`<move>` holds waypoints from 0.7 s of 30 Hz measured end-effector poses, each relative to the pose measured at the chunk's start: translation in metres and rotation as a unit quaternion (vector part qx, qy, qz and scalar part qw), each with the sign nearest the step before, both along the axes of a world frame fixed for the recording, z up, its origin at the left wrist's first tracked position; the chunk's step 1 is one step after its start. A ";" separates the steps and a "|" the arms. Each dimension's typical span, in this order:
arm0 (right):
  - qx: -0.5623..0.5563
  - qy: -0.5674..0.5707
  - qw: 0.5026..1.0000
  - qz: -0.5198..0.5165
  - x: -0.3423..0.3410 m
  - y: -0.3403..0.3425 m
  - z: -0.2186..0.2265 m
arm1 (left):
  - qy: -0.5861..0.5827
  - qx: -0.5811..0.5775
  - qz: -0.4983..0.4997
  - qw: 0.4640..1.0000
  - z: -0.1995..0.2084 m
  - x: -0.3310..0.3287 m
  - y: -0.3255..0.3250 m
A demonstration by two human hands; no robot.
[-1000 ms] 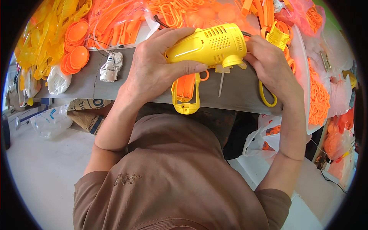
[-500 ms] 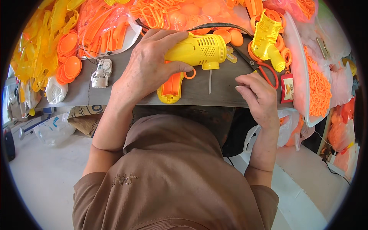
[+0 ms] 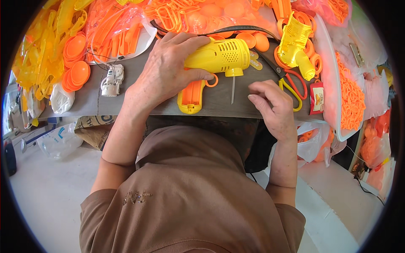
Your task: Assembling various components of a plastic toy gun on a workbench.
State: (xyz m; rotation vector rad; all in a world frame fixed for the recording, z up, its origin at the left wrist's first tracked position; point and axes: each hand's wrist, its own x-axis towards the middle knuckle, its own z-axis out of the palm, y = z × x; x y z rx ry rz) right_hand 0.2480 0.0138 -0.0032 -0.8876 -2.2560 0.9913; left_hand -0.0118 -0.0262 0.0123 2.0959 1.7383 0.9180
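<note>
The yellow shell (image 3: 221, 55) is smooth, shiny plastic. The orange discs (image 3: 80, 73) look like plastic too, smooth with a little shine. The scissors (image 3: 279, 71) have metal blades. The worktop (image 3: 135, 69) looks dull. The shirt (image 3: 198, 181) is matt cloth. The white bag (image 3: 63, 99) is thin, crinkly plastic.

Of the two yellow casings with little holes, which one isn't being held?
The farther-right yellow casing, lying among orange rings. The other yellow casing is in the person's left grip.
</note>
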 end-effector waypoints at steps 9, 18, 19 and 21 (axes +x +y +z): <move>-0.403 0.218 0.880 -0.127 -0.039 -0.013 -0.005 | -0.017 -0.030 -0.036 0.999 0.002 0.004 -0.009; -0.463 0.307 0.817 -0.151 -0.057 -0.033 -0.003 | -0.061 -0.036 -0.035 0.997 -0.001 0.003 -0.024; -0.457 0.310 0.819 -0.157 -0.059 -0.033 -0.003 | -0.056 -0.027 -0.035 0.997 -0.002 0.002 -0.025; -0.444 0.310 0.825 -0.163 -0.062 -0.035 -0.005 | -0.054 -0.023 -0.039 0.997 -0.004 0.000 -0.025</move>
